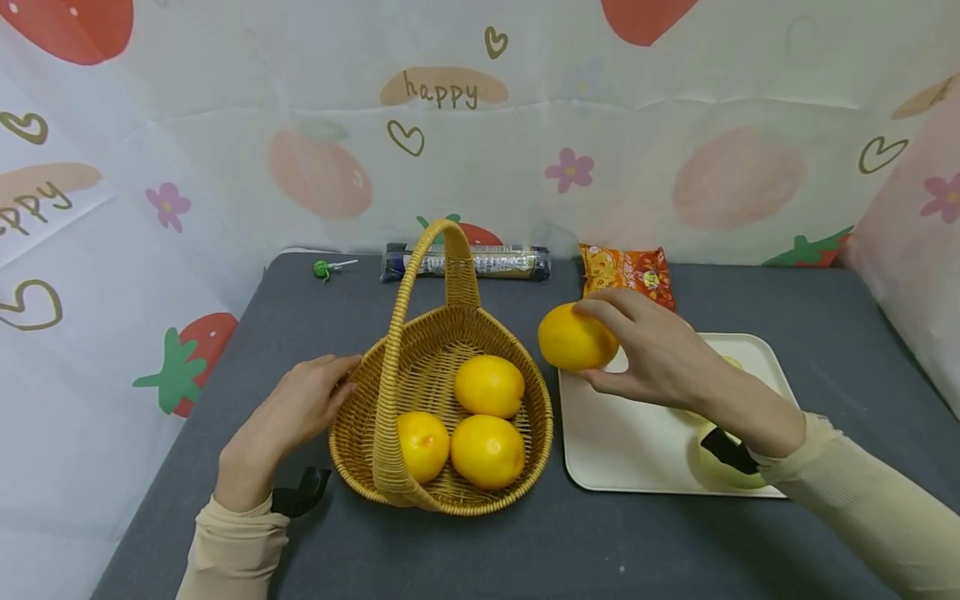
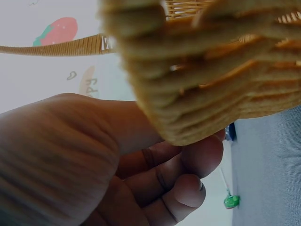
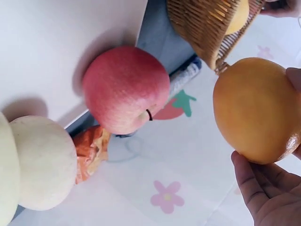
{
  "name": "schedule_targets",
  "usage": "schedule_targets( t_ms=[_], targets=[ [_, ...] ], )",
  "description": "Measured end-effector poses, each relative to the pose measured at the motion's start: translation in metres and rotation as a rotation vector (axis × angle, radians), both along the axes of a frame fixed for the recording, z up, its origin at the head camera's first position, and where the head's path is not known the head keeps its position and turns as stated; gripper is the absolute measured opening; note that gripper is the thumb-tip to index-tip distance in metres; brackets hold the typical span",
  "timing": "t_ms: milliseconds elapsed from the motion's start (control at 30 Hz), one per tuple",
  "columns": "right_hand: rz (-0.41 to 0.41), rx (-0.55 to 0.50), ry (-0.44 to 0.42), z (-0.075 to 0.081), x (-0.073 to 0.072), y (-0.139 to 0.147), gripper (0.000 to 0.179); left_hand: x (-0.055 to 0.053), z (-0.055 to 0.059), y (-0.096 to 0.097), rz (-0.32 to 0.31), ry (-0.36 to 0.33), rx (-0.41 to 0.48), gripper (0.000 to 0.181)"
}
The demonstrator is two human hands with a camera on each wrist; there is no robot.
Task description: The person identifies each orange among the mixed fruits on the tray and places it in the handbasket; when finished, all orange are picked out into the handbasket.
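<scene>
A yellow-orange fruit, round like an orange, is pinched between the thumb and fingers of my right hand, raised over the left far edge of the cream tray. To its left stands a wicker basket with a tall handle, holding three similar yellow fruits. My left hand grips the basket's left rim, its fingers curled around the wicker in the left wrist view. On the tray, the right wrist view shows a red apple and pale round fruits; my right hand and forearm largely cover them in the head view.
Along the back of the grey table lie a green lollipop, a long dark-and-silver packet and an orange snack bag. A printed cloth hangs behind the table.
</scene>
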State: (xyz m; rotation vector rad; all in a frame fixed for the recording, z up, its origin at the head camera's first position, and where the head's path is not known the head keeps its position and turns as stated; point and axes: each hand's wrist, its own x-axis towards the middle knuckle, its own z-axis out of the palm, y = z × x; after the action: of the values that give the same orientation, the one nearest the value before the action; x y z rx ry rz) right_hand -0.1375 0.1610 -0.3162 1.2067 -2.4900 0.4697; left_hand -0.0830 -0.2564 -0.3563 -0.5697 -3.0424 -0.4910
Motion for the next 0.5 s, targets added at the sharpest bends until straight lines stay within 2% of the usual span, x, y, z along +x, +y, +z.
schedule_targets(
  t_ms=[133, 267, 500],
  targets=[
    [-0.005, 0.005, -0.004, 0.001, 0.0, -0.006, 0.066, 0.0, 0.0, 0.0, 0.004, -0.001, -0.001, 0.033],
    [0.025, -0.009, -0.014, 0.001, -0.001, -0.013, 0.065, 0.0, 0.0, 0.0, 0.007, -0.004, -0.005, 0.033],
    [0.03, -0.01, -0.06, 0.001, -0.002, -0.026, 0.063, 0.0, 0.001, 0.0, 0.006, -0.009, -0.002, 0.033]
  ],
)
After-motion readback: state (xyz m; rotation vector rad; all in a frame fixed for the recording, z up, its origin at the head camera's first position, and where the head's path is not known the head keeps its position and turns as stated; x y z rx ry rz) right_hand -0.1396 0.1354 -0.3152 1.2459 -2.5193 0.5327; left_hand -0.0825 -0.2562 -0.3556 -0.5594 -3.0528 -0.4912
